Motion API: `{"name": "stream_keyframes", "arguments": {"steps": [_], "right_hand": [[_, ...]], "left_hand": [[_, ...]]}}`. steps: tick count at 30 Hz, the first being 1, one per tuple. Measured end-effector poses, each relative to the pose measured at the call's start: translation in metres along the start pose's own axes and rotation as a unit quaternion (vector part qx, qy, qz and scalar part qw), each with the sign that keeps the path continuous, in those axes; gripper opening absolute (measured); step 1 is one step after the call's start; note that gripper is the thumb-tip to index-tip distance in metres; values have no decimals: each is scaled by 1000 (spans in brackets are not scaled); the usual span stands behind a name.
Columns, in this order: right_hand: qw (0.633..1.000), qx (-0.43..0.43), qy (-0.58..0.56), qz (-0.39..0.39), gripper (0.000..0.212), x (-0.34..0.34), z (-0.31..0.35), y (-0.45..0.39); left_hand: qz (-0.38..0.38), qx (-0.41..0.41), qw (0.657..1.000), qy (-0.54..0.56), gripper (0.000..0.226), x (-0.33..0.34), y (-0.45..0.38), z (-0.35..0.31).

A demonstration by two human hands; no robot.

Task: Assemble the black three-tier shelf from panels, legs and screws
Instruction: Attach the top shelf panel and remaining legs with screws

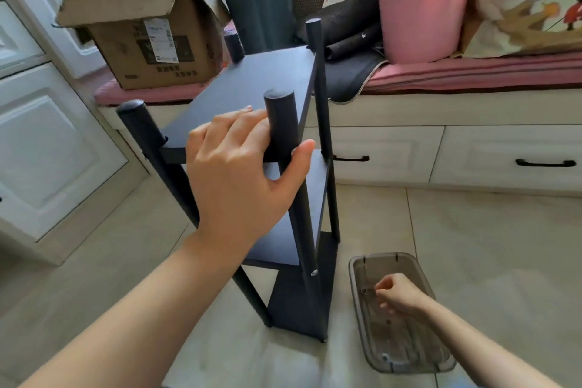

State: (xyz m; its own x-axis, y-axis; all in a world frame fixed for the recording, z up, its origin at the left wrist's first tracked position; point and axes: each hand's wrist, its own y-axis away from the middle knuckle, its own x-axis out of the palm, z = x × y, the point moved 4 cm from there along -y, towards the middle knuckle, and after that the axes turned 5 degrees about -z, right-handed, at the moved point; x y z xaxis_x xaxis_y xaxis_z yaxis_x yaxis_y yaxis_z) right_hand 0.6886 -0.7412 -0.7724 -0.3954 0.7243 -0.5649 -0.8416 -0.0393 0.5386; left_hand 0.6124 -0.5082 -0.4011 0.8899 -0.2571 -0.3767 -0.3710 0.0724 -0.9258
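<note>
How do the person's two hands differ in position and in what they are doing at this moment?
The left hand is raised at the shelf's top tier, while the right hand is low over the grey tray on the floor. The left hand wraps around a black leg; the right hand's fingers are curled in the tray, contents unclear. Both are bare.

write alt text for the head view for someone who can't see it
A person's left hand grips the near post of an upright black three-tier shelf standing on a tiled floor, while the right hand reaches, fingers curled, into a clear grey plastic tray beside it. Behind stand white drawers, a cardboard box and a pink bucket.
</note>
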Motion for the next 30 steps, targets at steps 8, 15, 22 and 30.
{"name": "stream_keyframes", "arguments": {"steps": [8, 15, 22, 30], "right_hand": [[982, -32, 183, -30, 23, 31, -30, -47], [998, 20, 11, -57, 33, 44, -35, -54], [995, 41, 6, -88, 39, 47, -33, -56], [995, 15, 7, -101, 39, 46, -30, -50]], "left_hand": [[-4, -7, 1000, 10, 45, 1, -1, -2], [0, -26, 1000, 3, 46, 1, 0, -5], [13, -34, 999, 8, 44, 4, 1, -9], [9, -31, 999, -2, 45, 5, 2, -7]]}}
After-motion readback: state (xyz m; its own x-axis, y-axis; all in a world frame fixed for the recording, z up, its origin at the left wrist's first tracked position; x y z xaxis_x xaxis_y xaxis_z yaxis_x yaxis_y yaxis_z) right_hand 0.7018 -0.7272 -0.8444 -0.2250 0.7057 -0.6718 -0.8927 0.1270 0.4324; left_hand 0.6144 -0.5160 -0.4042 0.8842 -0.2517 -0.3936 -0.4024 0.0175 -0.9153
